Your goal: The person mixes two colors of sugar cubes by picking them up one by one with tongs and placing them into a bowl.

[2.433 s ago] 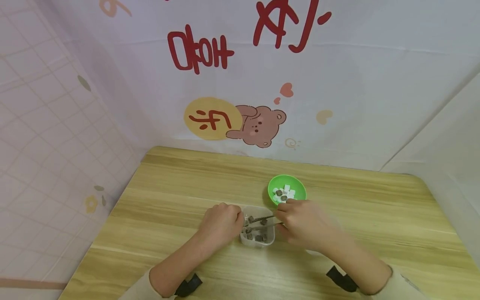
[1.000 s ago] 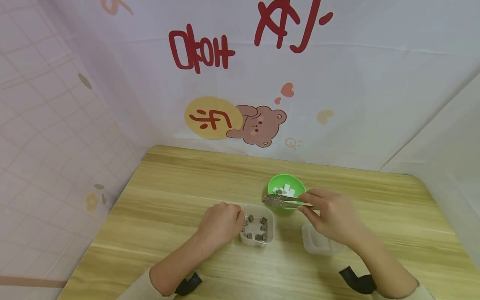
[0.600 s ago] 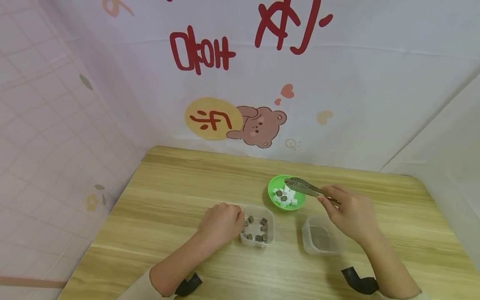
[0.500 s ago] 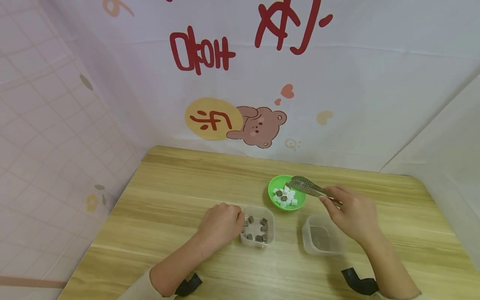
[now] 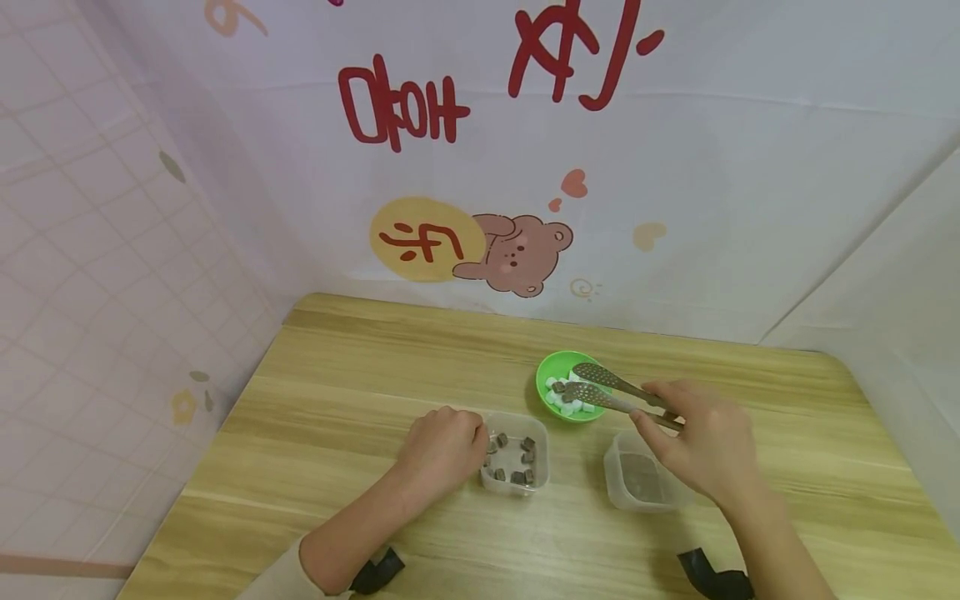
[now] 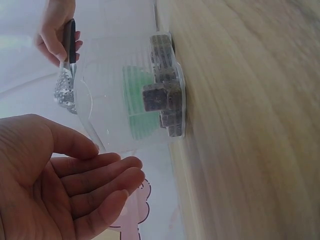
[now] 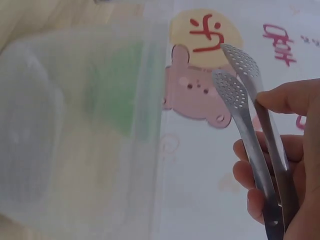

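My left hand (image 5: 447, 446) pinches the rim of a clear plastic container (image 5: 547, 454) between thumb and forefinger, the other fingers loosely bent below in the left wrist view. Several dark brown cubes (image 6: 156, 97) lie on its floor. My right hand (image 5: 708, 437) grips metal tongs (image 7: 250, 120) with perforated tips, thumb on one arm and fingers round the other. The arms are spread, with nothing seen between the tips. They overlap a green bowl (image 5: 551, 367) holding white cubes (image 5: 567, 408) and brown cubes (image 5: 558, 387); part of its contents is hidden by the tongs.
A second clear container (image 5: 621, 483) stands to the right, below my right hand, with no cubes seen in it. The wooden table (image 5: 360, 358) ends at a white printed backdrop (image 5: 675, 167) behind and at the left side.
The tongs have left the cube container and moved right and away to the green bowl. A brown cube was between their tips half a second ago; now the tips have spread. My left hand stays.
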The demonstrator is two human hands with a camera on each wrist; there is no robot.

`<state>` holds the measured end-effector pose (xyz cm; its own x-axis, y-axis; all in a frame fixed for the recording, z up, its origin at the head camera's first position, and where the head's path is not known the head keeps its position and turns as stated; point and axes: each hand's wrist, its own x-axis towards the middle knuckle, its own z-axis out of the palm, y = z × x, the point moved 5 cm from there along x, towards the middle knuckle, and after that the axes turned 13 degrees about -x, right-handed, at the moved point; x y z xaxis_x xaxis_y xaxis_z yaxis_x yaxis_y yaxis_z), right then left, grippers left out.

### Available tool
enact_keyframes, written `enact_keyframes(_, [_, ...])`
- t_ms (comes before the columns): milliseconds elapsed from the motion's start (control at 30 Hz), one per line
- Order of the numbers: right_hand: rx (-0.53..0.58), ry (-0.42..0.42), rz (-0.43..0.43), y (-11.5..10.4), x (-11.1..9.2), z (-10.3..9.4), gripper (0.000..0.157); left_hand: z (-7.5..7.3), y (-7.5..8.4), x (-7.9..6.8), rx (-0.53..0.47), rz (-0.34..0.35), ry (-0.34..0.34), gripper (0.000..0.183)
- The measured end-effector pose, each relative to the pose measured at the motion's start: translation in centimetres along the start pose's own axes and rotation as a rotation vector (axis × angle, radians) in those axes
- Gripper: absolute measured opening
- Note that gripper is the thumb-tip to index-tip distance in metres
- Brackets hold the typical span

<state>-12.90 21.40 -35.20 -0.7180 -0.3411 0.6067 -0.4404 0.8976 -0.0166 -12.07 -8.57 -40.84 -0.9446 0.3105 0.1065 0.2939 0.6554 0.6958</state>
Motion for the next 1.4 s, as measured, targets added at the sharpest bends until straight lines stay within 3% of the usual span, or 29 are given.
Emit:
enact_keyframes(333, [0.070,0.058,-0.182,-4.1,0.2,-0.2,0.032,0.0,0.0,0.1,-0.002,0.001,0.002,0.051])
enact_keyframes(933, [-0.060,-0.165,-0.501,-9.6,1.8,2.8,0.019,0.0,0.0,0.0,-0.004,0.011,0.004,0.051])
enact_keyframes(1400, [-0.153,-0.181,-0.675,-11.5,2.8,4.6,0.024,-0.1,0.0,0.2,0.020,0.014,0.009,0.050])
